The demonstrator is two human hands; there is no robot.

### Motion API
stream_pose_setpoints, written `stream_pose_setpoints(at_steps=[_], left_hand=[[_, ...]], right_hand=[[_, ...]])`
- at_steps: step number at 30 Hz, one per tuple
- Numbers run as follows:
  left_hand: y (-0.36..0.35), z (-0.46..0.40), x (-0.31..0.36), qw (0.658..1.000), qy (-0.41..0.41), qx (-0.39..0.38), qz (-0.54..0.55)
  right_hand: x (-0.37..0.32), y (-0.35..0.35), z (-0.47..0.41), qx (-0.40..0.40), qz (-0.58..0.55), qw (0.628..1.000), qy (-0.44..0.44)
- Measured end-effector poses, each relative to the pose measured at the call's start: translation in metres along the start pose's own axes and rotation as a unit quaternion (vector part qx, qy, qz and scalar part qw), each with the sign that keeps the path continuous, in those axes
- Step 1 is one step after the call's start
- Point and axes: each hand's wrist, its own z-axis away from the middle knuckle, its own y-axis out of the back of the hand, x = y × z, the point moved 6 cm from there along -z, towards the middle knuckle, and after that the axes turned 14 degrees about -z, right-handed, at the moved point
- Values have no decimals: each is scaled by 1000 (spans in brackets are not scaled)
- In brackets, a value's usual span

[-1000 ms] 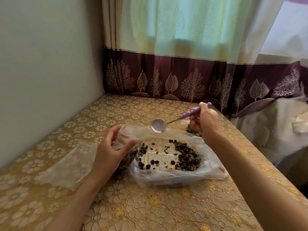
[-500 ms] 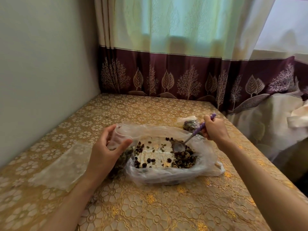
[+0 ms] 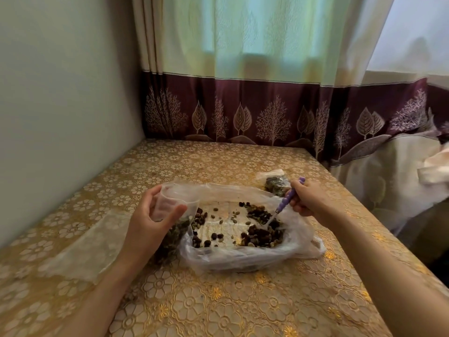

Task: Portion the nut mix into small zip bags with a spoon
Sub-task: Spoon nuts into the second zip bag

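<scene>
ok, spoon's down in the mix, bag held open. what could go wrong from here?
1. The zip bag is held open only by the left hand; if its mouth sags, the next scoop may miss.
2. The spoon must carry nuts across the plastic-lined tray; pieces could fall onto the tablecloth.
3. The loose liner might snag the spoon.

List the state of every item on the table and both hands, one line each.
Left hand: holds the small zip bag's mouth open.
Small zip bag: open, partly filled.
Right hand: grips the spoon handle.
Spoon: bowl down in the nut mix.
Nut mix: mostly heaped on the right.
Second bag: filled, lying behind.
Empty bags: flat on the tablecloth.
</scene>
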Motion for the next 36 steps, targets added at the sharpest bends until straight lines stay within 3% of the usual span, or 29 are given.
stream_pose_setpoints(at_steps=[8, 15, 21, 29, 36], left_hand=[[-1, -2, 16, 1000, -7, -19, 8], [-7, 17, 25, 998, 2, -5, 61], [-14, 26, 25, 995, 12, 5, 102], [-11, 27, 22, 997, 1, 21, 69], [-11, 26, 20, 997, -6, 24, 78]], right_hand=[[9, 11, 4, -11, -108, 994, -10], [-11, 12, 19, 19, -208, 975, 80], [-52, -15, 48, -13, -269, 953, 141], [-85, -73, 72, -70, -243, 950, 181], [-111, -106, 111, -132, -137, 906, 378]])
